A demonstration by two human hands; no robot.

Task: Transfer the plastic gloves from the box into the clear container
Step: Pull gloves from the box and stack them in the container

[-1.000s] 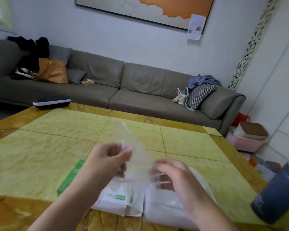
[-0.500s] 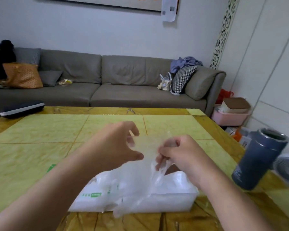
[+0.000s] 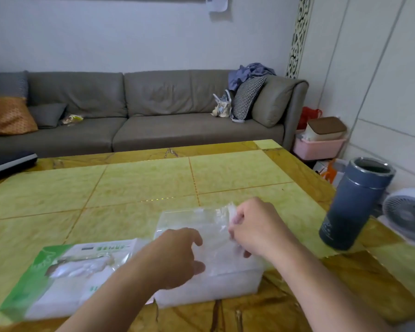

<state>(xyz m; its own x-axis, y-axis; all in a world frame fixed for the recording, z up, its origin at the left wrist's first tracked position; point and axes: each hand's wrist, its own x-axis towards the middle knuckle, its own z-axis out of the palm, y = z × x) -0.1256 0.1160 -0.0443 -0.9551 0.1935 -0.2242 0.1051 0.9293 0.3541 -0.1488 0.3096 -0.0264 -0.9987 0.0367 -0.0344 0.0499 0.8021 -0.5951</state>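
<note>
Head view: a thin plastic glove (image 3: 201,226) is pinched at its far right edge by the right hand (image 3: 256,230) over the clear container (image 3: 225,283) near the table's (image 3: 141,178) front edge. The left hand (image 3: 175,255), fingers loosely curled, rests on the container beside the green-and-white glove box (image 3: 58,271).

Table (image 3: 141,178): glossy, polished, stone-look. Clear container (image 3: 225,286): translucent plastic. Gloves (image 3: 197,224): thin crinkly film. Box (image 3: 65,267): glossy printed wrap. Sofa (image 3: 153,104): matt leather-look. Flask (image 3: 355,204): matt body, metal rim.
</note>
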